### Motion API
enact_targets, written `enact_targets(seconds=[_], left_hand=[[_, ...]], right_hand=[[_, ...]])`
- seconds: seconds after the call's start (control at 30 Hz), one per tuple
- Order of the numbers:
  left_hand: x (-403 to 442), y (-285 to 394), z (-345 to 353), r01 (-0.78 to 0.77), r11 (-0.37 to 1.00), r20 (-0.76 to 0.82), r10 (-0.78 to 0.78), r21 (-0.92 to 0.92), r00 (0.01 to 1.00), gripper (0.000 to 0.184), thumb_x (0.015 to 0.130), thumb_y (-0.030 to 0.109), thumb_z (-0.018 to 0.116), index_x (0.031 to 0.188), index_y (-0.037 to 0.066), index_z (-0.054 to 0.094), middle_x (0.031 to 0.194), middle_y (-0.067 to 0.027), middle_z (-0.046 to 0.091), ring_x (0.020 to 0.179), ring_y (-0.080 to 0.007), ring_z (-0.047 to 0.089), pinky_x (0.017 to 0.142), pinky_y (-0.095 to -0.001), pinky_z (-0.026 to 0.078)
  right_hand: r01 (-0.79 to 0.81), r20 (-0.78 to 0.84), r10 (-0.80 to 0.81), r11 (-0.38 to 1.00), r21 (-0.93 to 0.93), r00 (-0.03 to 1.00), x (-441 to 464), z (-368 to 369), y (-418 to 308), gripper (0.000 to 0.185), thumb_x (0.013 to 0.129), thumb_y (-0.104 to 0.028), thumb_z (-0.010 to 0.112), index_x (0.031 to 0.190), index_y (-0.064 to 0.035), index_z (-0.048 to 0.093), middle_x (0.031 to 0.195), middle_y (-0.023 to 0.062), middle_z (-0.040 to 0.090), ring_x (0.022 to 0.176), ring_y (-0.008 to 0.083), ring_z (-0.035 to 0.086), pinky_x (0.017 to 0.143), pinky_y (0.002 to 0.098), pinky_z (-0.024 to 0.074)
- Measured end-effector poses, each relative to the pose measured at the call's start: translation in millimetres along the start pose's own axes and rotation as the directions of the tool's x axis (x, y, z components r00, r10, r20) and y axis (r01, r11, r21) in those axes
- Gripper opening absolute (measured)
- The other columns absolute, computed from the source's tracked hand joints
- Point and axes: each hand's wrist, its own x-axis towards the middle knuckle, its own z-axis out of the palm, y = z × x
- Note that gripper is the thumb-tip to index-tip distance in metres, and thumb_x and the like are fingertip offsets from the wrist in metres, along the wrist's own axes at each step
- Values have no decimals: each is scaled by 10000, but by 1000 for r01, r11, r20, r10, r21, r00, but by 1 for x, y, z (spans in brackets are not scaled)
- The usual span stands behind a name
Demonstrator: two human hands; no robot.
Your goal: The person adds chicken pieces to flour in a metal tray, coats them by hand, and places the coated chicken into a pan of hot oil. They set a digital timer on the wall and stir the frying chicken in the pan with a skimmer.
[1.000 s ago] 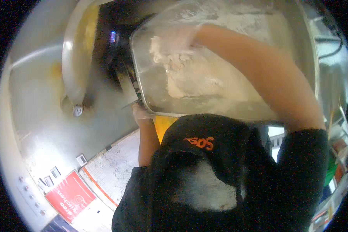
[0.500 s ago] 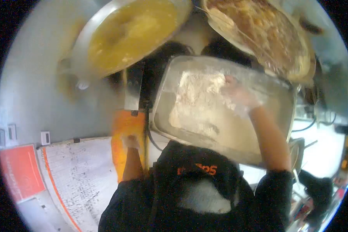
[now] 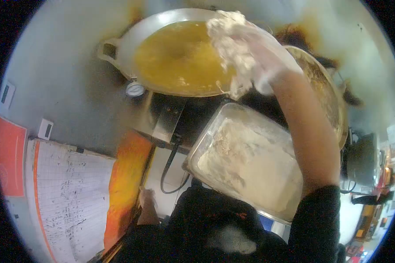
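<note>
A clump of flour-coated food, of a kind I cannot make out, is in my right hand. The hand seems to wear a thin clear glove and is raised over the right side of a wide pan of yellow oil. Below it, tilted in view, a metal tray holds pale flour in front of my body. My left hand is low on the left, beside an orange-yellow panel. Its fingers are small and blurred, so their pose is unclear.
A second pan with brown contents stands at the right, partly behind my forearm. A dial thermometer is at the oil pan's rim. A black hose curves near the tray. A handwritten sheet is at the left.
My right hand has risen from the flour tray to the oil pan with coated food in it. The view has shifted, and my left hand appears lower.
</note>
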Motion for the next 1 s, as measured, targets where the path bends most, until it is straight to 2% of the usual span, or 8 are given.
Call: enact_targets(seconds=[0.23,0.43,0.67,0.77,0.83,0.87,0.9,1.0], left_hand=[[16,-48,-9,102,992,68,-107,75,992,598,1003,598,406,1039,62,670,854,-57,710,734,-227,660,686,-376,522],[-24,-102,-38,80,983,-140,-57,166,988,623,1009,618,386,1028,83,705,821,-82,711,662,-225,627,618,-339,504],[-79,-110,-57,332,717,-353,-127,613,927,650,1018,590,395,1172,34,692,1020,-132,742,956,-282,707,804,-368,548],[-43,-138,-73,114,941,-153,-67,320,986,644,1039,550,369,1152,5,692,1041,-129,743,973,-276,704,813,-372,546],[-22,-141,-74,45,999,19,-45,-6,999,643,1053,524,352,1139,-15,693,1055,-127,743,984,-272,702,819,-375,545],[-19,-141,-75,16,995,38,-20,95,999,653,1050,537,342,1118,-7,696,1030,-121,739,960,-266,696,806,-377,542],[-27,-128,-69,-10,975,34,3,222,999,663,1046,549,332,1097,0,700,1006,-115,735,935,-259,691,794,-379,540],[-49,-94,-51,-60,886,60,37,460,998,699,1035,588,302,1033,21,710,933,-96,723,862,-240,674,756,-386,533]], right_hand=[[316,389,-26,636,-705,921,190,45,56,429,886,-219,677,1304,-134,630,1131,66,709,1029,221,663,922,359,518],[577,527,239,-264,-773,815,217,105,76,315,884,-163,646,1198,-151,671,1048,62,727,1006,220,684,841,354,559],[107,96,367,-9,-994,925,251,109,72,328,828,-37,629,1136,-129,697,1059,76,728,1000,258,695,870,383,563],[227,340,-262,-381,-896,903,250,77,70,256,855,-21,650,1102,-55,710,993,85,737,917,242,708,853,372,574],[-27,-278,-331,599,-800,902,242,70,22,405,811,-354,681,1137,-115,707,1215,191,673,1138,359,626,957,412,508],[126,156,-344,-110,-986,926,215,60,-3,392,834,-294,683,1147,-57,692,1142,172,690,1066,314,657,943,376,523],[165,244,-472,-202,-965,847,178,57,-20,373,864,-257,669,1166,-37,674,1108,152,691,1026,288,666,927,367,530],[310,-35,-359,847,-431,932,38,65,-66,382,934,-209,629,1268,-26,609,1112,129,684,1016,252,667,933,368,534]])
